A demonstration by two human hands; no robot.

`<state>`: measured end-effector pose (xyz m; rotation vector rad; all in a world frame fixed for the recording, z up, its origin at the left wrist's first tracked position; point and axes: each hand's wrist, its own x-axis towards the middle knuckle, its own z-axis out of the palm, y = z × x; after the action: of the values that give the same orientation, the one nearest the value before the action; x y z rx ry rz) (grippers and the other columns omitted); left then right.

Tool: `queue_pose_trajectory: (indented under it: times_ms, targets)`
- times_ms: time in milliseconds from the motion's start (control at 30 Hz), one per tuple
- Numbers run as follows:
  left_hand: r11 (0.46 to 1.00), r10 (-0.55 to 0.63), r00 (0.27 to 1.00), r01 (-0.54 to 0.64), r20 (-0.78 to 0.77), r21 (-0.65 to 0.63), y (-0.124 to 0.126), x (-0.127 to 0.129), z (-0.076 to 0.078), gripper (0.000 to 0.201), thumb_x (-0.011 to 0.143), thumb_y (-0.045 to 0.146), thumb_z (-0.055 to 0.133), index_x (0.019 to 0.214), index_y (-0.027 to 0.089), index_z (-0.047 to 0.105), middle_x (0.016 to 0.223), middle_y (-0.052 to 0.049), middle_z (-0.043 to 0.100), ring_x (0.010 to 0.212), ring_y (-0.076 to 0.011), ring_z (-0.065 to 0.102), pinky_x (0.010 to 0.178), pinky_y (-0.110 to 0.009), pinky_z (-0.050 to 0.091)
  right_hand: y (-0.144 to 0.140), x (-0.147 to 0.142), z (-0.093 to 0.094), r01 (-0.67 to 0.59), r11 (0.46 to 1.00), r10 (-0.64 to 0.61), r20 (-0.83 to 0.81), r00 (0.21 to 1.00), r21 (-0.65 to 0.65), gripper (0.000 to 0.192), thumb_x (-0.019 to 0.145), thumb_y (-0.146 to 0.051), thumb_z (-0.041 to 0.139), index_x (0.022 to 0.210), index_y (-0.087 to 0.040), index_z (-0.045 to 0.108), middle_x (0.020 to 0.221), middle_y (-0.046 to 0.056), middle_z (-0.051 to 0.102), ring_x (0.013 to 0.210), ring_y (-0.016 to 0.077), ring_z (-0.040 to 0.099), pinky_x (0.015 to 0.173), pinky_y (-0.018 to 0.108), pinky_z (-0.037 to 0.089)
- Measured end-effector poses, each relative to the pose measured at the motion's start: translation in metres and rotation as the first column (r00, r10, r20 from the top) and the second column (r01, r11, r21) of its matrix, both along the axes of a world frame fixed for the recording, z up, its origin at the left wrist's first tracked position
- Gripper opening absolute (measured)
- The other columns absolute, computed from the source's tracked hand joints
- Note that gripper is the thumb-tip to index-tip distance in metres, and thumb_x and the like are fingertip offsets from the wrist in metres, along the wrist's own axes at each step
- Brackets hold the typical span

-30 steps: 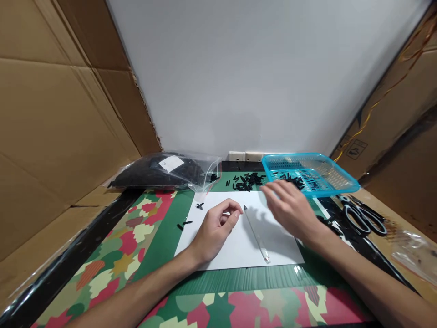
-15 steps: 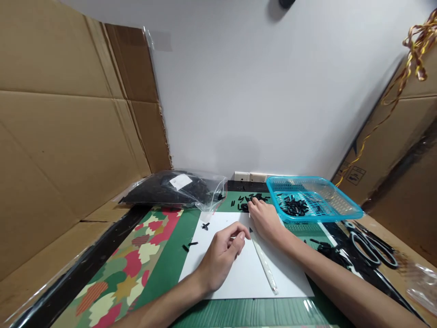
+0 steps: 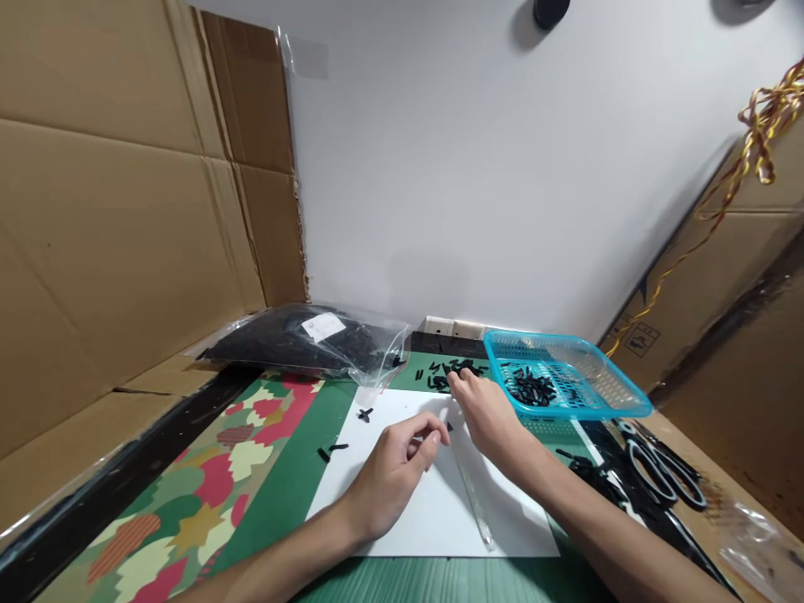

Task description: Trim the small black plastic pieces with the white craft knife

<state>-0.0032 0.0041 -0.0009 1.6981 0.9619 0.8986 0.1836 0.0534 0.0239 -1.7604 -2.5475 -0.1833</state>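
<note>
My left hand (image 3: 393,473) rests over the white paper (image 3: 433,511) with its fingers curled in and the thumb near the index finger; nothing shows in it. Just beyond its fingertips is the dark tip of a clear, narrow strip (image 3: 472,494) that lies lengthwise on the paper. My right hand (image 3: 483,406) reaches to the near edge of a loose pile of small black pieces (image 3: 463,368), its fingers bent together and pointing down. What its fingertips hold, if anything, is hidden. A few crossed black pieces (image 3: 365,415) lie on the paper's left part.
A blue plastic basket (image 3: 619,412) with many black pieces stands at the right. Scissors (image 3: 653,469) and more black pieces (image 3: 584,471) lie nearer. A clear bag of black material (image 3: 282,339) lies at back left. Cardboard walls (image 3: 113,209) flank the table.
The whole view has shifted slightly. My right hand has lifted a little, with its fingers still at the black pile. My left hand keeps its curled pose over the paper.
</note>
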Motion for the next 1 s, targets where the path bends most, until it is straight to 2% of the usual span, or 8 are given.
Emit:
queue_pose_trajectory:
  times_ms: [167, 333, 467, 633, 733, 833, 900, 1000]
  targets:
    - [1.0, 0.017, 0.999, -0.017, -0.034, 0.003, 0.002, 0.0, 0.0, 0.036, 0.104, 0.05, 0.052, 0.097, 0.017, 0.067, 0.071, 0.005, 0.044, 0.066, -0.0147, 0.039, 0.063, -0.03, 0.029, -0.003, 0.014, -0.011, -0.026, 1.0, 0.026, -0.072, 0.997, 0.004, 0.031, 0.098, 0.002, 0.051, 0.117, -0.017, 0.066, 0.104, 0.01, 0.073, 0.082, 0.022, 0.071, 0.066, 0.032, 0.038]
    - [0.998, 0.065, 0.998, -0.065, -0.017, -0.007, 0.002, 0.002, 0.002, 0.032, 0.102, 0.045, 0.054, 0.093, 0.018, 0.067, 0.07, 0.005, 0.047, 0.065, -0.0146, 0.04, 0.064, -0.029, 0.031, -0.005, 0.027, -0.028, -0.007, 1.0, 0.009, -0.171, 0.985, 0.009, 0.029, 0.105, 0.0, 0.046, 0.101, -0.015, 0.07, 0.1, 0.011, 0.072, 0.078, 0.0205, 0.067, 0.065, 0.032, 0.034]
    - [0.997, 0.072, 0.997, -0.071, 0.003, -0.024, 0.004, 0.002, 0.0, 0.029, 0.101, 0.042, 0.055, 0.093, 0.018, 0.069, 0.069, 0.005, 0.047, 0.064, -0.0144, 0.041, 0.064, -0.029, 0.032, -0.012, 0.033, -0.038, -0.035, 0.999, 0.034, -0.276, 0.961, 0.0, 0.03, 0.106, -0.005, 0.051, 0.089, -0.017, 0.071, 0.095, 0.009, 0.071, 0.081, 0.0207, 0.066, 0.069, 0.03, 0.038]
    - [0.997, 0.064, 0.998, -0.064, 0.011, -0.041, 0.004, 0.002, -0.002, 0.028, 0.102, 0.042, 0.056, 0.094, 0.018, 0.069, 0.069, 0.005, 0.046, 0.063, -0.0137, 0.041, 0.061, -0.028, 0.031, -0.02, 0.039, -0.044, -0.057, 0.998, 0.048, -0.445, 0.894, -0.007, 0.02, 0.098, -0.003, 0.062, 0.092, -0.017, 0.074, 0.1, 0.009, 0.074, 0.093, 0.0242, 0.07, 0.079, 0.032, 0.047]
    - [0.998, 0.056, 0.998, -0.057, -0.004, -0.039, 0.003, 0.003, 0.0, 0.027, 0.102, 0.041, 0.057, 0.094, 0.018, 0.069, 0.07, 0.004, 0.049, 0.064, -0.0134, 0.041, 0.059, -0.027, 0.03, -0.025, 0.04, -0.043, -0.066, 0.998, 0.049, -0.547, 0.835, -0.011, 0.019, 0.096, -0.003, 0.062, 0.09, -0.017, 0.073, 0.096, 0.009, 0.076, 0.091, 0.0256, 0.072, 0.08, 0.034, 0.051]
    - [0.998, 0.052, 0.999, -0.052, -0.015, -0.042, 0.002, 0.005, 0.002, 0.03, 0.103, 0.045, 0.057, 0.099, 0.019, 0.069, 0.075, 0.003, 0.053, 0.063, -0.0126, 0.039, 0.057, -0.026, 0.029, -0.034, 0.04, -0.038, -0.116, 0.993, 0.068, -0.654, 0.753, -0.03, 0.018, 0.1, -0.008, 0.06, 0.093, -0.019, 0.071, 0.092, 0.005, 0.078, 0.085, 0.0215, 0.075, 0.077, 0.03, 0.055]
    - [0.997, 0.045, 0.999, -0.046, -0.017, -0.055, 0.001, 0.005, 0.003, 0.032, 0.104, 0.049, 0.057, 0.101, 0.019, 0.068, 0.077, 0.003, 0.055, 0.061, -0.0121, 0.039, 0.056, -0.025, 0.03, -0.041, 0.039, -0.034, -0.193, 0.981, 0.108, -0.731, 0.674, -0.033, 0.015, 0.103, -0.014, 0.059, 0.097, -0.021, 0.07, 0.093, 0.002, 0.079, 0.084, 0.0185, 0.077, 0.075, 0.027, 0.056]
    - [0.995, 0.003, 1.0, -0.006, -0.028, -0.104, 0.0, 0.006, 0.003, 0.037, 0.105, 0.054, 0.056, 0.094, 0.02, 0.064, 0.075, 0.003, 0.055, 0.06, -0.0115, 0.04, 0.055, -0.025, 0.031, -0.051, 0.038, -0.03, -0.301, 0.953, 0.177, -0.838, 0.517, 0.015, 0.013, 0.104, -0.018, 0.06, 0.098, -0.021, 0.071, 0.092, 0.002, 0.079, 0.082, 0.018, 0.077, 0.076, 0.028, 0.057]
